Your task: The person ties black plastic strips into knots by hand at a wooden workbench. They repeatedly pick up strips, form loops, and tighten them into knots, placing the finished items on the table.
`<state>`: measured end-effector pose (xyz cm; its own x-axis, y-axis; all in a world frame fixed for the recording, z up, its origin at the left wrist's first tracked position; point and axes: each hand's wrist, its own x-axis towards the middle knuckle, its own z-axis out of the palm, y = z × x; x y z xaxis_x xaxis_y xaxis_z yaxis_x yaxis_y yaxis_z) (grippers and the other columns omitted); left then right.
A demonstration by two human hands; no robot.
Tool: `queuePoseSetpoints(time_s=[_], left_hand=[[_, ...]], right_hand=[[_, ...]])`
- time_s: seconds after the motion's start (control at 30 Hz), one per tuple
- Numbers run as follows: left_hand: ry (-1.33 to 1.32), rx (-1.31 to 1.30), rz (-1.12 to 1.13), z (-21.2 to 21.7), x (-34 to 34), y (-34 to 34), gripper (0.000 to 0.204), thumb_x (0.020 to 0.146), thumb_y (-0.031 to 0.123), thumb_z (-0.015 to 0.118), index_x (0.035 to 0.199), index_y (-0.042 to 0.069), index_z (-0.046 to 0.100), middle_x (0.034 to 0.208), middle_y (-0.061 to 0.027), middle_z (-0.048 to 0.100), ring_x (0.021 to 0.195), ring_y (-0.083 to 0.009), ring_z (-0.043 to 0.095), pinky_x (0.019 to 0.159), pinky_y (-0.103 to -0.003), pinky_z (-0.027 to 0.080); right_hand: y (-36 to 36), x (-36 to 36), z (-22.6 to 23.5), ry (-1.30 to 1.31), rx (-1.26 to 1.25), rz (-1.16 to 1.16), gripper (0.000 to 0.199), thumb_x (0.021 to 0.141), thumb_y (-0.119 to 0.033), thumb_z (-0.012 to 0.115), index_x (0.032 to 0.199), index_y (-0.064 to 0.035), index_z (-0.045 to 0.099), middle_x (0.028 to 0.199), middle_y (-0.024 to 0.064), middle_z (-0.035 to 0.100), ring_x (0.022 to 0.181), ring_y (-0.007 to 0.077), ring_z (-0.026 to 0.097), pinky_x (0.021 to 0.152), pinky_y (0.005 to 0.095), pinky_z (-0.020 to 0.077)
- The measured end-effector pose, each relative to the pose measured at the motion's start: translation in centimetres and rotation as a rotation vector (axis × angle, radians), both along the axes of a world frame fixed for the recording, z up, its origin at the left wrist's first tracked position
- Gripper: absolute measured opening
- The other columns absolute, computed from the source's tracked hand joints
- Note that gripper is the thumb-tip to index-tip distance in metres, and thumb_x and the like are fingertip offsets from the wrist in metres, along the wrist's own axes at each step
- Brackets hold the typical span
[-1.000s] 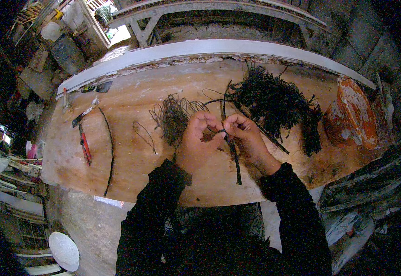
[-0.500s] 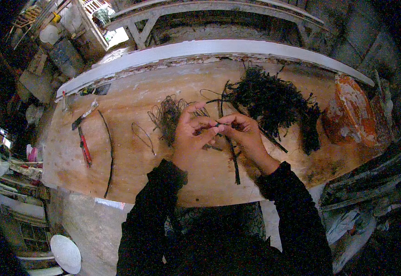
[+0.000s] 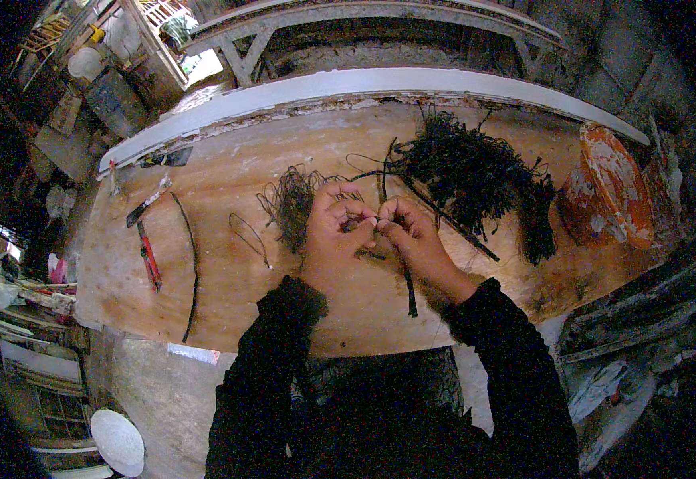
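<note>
Above the middle of a wooden board, my left hand (image 3: 330, 231) and my right hand (image 3: 421, 243) meet fingertip to fingertip. Both pinch a thin dark cord, mostly hidden by the fingers. A straight black strip (image 3: 411, 297) lies beneath my right hand, and another (image 3: 464, 231) slants beyond it. Behind my left hand sits a loose heap of thin dark loops (image 3: 288, 209). To the right of the hands spreads a large tangled bundle of black knotted cords (image 3: 464, 172). A single thin loop (image 3: 249, 238) rests left of my left hand.
On the board's left lie a red-handled cutter (image 3: 149, 259), a long curved black strip (image 3: 194, 271) and a dark tool (image 3: 168, 158). An orange, white-spattered container (image 3: 619, 188) stands at the right end. A white ledge (image 3: 380, 83) runs along the far edge.
My fingertips have drawn slightly closer together and shifted a little, with both hands still pinching the cord. The things on the board have not moved.
</note>
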<state>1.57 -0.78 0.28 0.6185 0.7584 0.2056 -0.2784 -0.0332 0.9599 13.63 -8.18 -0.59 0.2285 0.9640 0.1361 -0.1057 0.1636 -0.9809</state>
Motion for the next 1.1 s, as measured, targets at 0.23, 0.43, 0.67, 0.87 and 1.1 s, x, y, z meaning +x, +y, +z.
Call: queuePoseSetpoints(time_s=[0.23, 0.43, 0.67, 0.87, 1.1], left_hand=[[-0.009, -0.079, -0.081, 0.7, -0.2, 0.2, 0.024, 0.074, -0.001, 0.056, 0.094, 0.004, 0.042, 0.078, -0.0063, 0.054, 0.067, -0.0119, 0.054, 0.053, -0.023, 0.049], [0.071, -0.051, -0.062, 1.0, -0.4, -0.5, 0.006, 0.078, 0.003, 0.054, 0.083, 0.001, 0.051, 0.078, -0.0024, 0.053, 0.067, -0.0096, 0.053, 0.055, -0.022, 0.049], [-0.01, -0.019, -0.059, 0.1, -0.2, -0.4, 0.007, 0.078, 0.003, 0.052, 0.084, 0.002, 0.052, 0.083, -0.0022, 0.048, 0.068, -0.0094, 0.052, 0.056, -0.022, 0.049], [0.072, 0.303, 0.071, -0.8, -0.3, 0.0, 0.009, 0.078, 0.002, 0.052, 0.086, 0.001, 0.056, 0.086, -0.0038, 0.046, 0.074, -0.0109, 0.052, 0.058, -0.021, 0.049], [0.085, 0.162, 0.051, 0.8, -0.4, -0.8, 0.014, 0.075, 0.003, 0.056, 0.089, 0.001, 0.058, 0.088, -0.0042, 0.048, 0.078, -0.0124, 0.053, 0.059, -0.022, 0.05]], right_hand=[[-0.4, 0.7, 1.4, 0.458, -0.078, 0.229, 0.012, 0.079, -0.012, 0.052, 0.088, -0.0069, 0.047, 0.083, 0.0028, 0.054, 0.077, 0.0151, 0.055, 0.069, 0.0255, 0.0464], [0.0, 0.8, 0.9, 0.609, -0.056, 0.323, 0.016, 0.078, -0.018, 0.055, 0.087, -0.0065, 0.049, 0.081, 0.0003, 0.051, 0.074, 0.0119, 0.05, 0.068, 0.026, 0.0417], [0.0, 0.8, 0.2, 0.704, -0.014, 0.366, 0.009, 0.079, -0.011, 0.053, 0.085, -0.0048, 0.051, 0.082, 0.0039, 0.056, 0.074, 0.0145, 0.055, 0.07, 0.0255, 0.0459], [0.1, 1.1, -0.9, 0.582, -0.061, 0.228, 0.007, 0.077, -0.009, 0.055, 0.082, -0.0037, 0.053, 0.077, 0.0035, 0.057, 0.071, 0.0137, 0.056, 0.064, 0.0234, 0.046], [-0.2, 0.6, 1.0, 0.412, -0.058, 0.076, 0.007, 0.076, -0.008, 0.056, 0.081, -0.0033, 0.056, 0.078, 0.0057, 0.059, 0.07, 0.0135, 0.057, 0.061, 0.0247, 0.0465]])
